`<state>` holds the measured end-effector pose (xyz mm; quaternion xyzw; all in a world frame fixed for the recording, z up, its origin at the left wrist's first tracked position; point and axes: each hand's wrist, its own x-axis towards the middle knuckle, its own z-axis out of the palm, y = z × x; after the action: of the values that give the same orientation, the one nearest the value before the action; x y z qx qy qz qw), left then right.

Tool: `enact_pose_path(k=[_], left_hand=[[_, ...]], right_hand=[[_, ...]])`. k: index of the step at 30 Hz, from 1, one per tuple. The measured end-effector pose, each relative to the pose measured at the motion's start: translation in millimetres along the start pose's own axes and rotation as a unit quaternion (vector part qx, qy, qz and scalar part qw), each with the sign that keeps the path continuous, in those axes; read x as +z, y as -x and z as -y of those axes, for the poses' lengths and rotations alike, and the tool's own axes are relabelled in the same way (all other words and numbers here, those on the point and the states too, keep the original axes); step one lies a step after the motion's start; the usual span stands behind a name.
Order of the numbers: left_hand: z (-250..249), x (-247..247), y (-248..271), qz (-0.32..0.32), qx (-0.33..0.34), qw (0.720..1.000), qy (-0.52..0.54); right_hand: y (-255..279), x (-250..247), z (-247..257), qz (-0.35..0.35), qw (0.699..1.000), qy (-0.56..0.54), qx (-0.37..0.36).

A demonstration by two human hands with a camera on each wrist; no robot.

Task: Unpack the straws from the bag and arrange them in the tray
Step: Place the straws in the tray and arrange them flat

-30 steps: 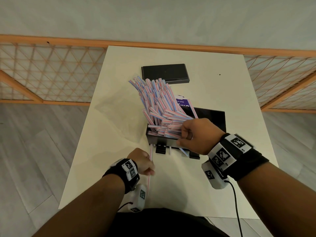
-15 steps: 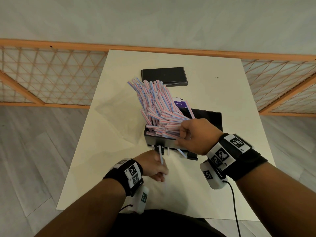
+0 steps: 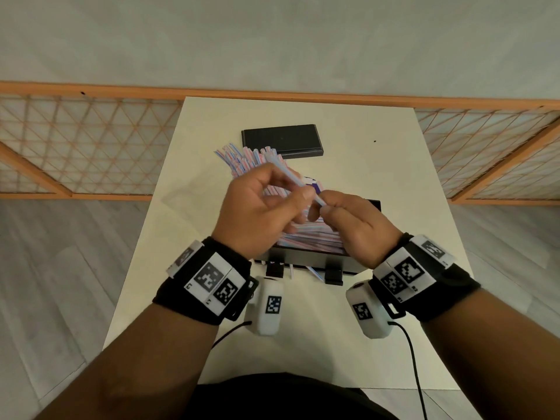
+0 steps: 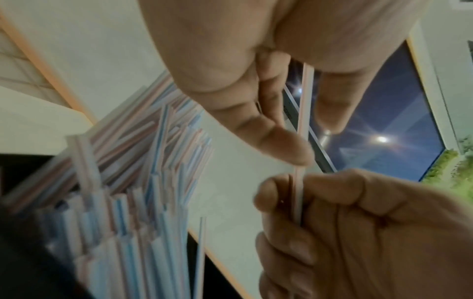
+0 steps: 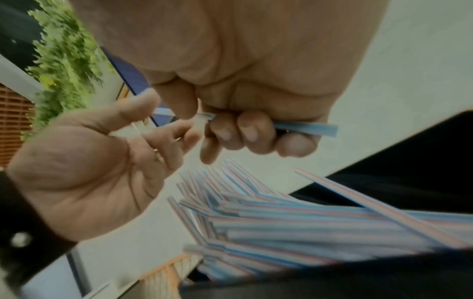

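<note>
A single striped straw (image 3: 291,177) is held slantwise in the air between both hands, above the tray. My left hand (image 3: 292,189) pinches its middle between thumb and fingers (image 4: 284,145). My right hand (image 3: 327,207) grips its near end, fingers (image 5: 245,129) curled round it, and the straw's tip (image 5: 320,127) sticks out past them. Below, the black tray (image 3: 303,259) holds a heap of pink and blue striped straws (image 3: 309,237). Their far ends (image 3: 239,160) fan out over its far left side. The purple bag label (image 3: 315,184) peeks out behind the hands.
A flat black lid or box (image 3: 281,140) lies on the white table (image 3: 394,183) beyond the tray. A few loose straws (image 3: 312,272) poke out under the tray's near edge by its two black clips. An orange lattice railing (image 3: 91,147) runs behind the table.
My left hand lifted the single straw from the table up over the tray. My right hand left the heap of straws and took hold of the straw's near end.
</note>
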<state>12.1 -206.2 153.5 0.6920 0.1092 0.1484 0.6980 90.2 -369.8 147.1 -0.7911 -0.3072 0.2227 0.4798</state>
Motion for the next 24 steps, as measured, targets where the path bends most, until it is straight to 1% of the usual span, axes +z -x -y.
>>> enact_pose_path(k=[2,3,5,6,7,8,9,11,12,14,15,16,17,19,20,22,24], left_hand=[[6,-6,-1,-0.089,0.031,0.995,0.018],[10,-10,-1,-0.125,0.061,0.99,-0.002],[21,-19,0,-0.174,0.123,0.972,-0.103],[25,-23,-1,-0.19,0.142,0.958,-0.159],[30,-27,-2,-0.204,0.148,0.946,-0.204],[34,-30,-3,-0.218,0.142,0.937,-0.233],[39,-33,-4,-0.233,0.126,0.932,-0.249],[48,-35,-6,-0.261,0.061,0.932,-0.243],[52,-34,-7,-0.269,0.011,0.939,-0.214],[58,-28,-8,-0.266,-0.106,0.951,-0.113],[61,-25,-8,-0.255,-0.157,0.953,-0.054],[65,-22,-9,-0.241,-0.194,0.951,0.003],[71,-21,-9,-0.225,-0.215,0.949,0.055],[84,-22,-7,-0.188,-0.206,0.952,0.129],[89,-22,-5,-0.167,-0.199,0.955,0.143],[96,-24,-3,-0.127,-0.186,0.965,0.134],[94,-25,-2,-0.108,-0.163,0.975,0.104]], right_hand=[[-2,2,-15,-0.011,0.998,0.051,0.03],[-3,3,-24,-0.003,0.994,0.102,0.042],[-2,5,-37,0.001,0.972,0.228,0.047],[-1,5,-41,-0.011,0.965,0.256,0.046],[-1,4,-41,-0.03,0.967,0.25,0.045],[1,3,-41,-0.039,0.97,0.239,0.039],[2,4,-39,-0.027,0.97,0.238,0.042],[4,6,-41,0.035,0.96,0.271,0.058],[4,7,-44,0.067,0.95,0.296,0.07],[2,10,-48,0.116,0.926,0.344,0.102],[0,10,-50,0.137,0.917,0.357,0.112],[-1,11,-51,0.155,0.91,0.366,0.119],[-2,13,-51,0.171,0.904,0.372,0.126],[-5,17,-51,0.188,0.897,0.373,0.144],[-6,20,-51,0.188,0.895,0.375,0.151],[-6,24,-53,0.168,0.897,0.378,0.154],[-7,23,-52,0.142,0.908,0.364,0.151]])
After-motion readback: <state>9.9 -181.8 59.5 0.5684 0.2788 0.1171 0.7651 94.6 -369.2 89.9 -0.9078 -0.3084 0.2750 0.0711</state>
